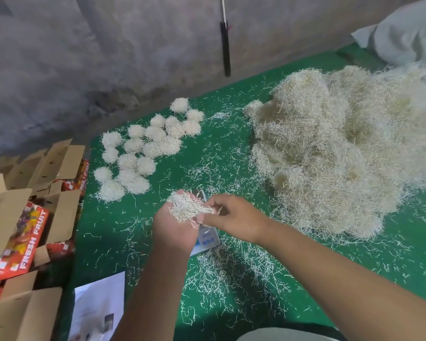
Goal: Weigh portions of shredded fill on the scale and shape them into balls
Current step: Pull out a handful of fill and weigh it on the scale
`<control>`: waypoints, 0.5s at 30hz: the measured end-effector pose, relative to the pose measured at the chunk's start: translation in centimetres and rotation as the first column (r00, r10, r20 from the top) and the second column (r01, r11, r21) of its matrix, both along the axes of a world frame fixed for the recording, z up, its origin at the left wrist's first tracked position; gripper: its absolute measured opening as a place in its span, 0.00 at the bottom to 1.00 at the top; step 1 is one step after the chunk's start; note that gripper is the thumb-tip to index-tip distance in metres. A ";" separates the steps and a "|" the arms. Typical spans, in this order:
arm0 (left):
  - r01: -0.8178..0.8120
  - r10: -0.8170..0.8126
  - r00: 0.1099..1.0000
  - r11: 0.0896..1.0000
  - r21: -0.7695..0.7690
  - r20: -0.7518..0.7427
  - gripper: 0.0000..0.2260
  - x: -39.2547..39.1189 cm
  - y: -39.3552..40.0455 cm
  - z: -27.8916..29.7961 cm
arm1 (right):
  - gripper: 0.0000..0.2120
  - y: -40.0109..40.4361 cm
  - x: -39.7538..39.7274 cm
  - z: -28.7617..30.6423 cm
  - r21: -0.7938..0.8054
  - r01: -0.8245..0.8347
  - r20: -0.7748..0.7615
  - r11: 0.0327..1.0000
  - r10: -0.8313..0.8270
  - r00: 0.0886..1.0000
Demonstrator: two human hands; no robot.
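one portion of shredded fill (187, 207) lies in the cupped left hand (175, 227), its strands running toward the right hand (231, 217) that touches and pinches its right end, both held just above the scale (208, 238) near the table's (158, 242) front edge, the big loose heap (342, 148) lying to the right.

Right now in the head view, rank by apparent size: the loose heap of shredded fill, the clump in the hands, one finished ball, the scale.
1. Loose heap of pale shredded fill
2. Clump in the hands and finished ball: look alike
Grey scale: mostly hidden, unrankable.
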State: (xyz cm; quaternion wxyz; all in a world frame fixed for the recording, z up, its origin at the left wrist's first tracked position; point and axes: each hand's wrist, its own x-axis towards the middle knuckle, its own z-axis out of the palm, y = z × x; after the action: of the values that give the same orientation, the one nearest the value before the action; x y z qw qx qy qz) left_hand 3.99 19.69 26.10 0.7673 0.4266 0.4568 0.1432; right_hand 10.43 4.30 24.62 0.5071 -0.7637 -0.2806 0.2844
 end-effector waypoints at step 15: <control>-0.115 0.288 0.874 0.905 0.409 -0.392 0.05 0.1 3.8 -0.4 | 0.19 -1.3 1.5 -1.1 0.013 -0.124 0.095 0.992 0.122 0.988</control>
State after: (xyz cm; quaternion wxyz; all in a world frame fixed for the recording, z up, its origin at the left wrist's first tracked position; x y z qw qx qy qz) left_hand 4.07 23.52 25.67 0.5280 0.5347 0.6265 0.2070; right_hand 11.90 3.04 23.49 0.4820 -0.7527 -0.3533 0.2762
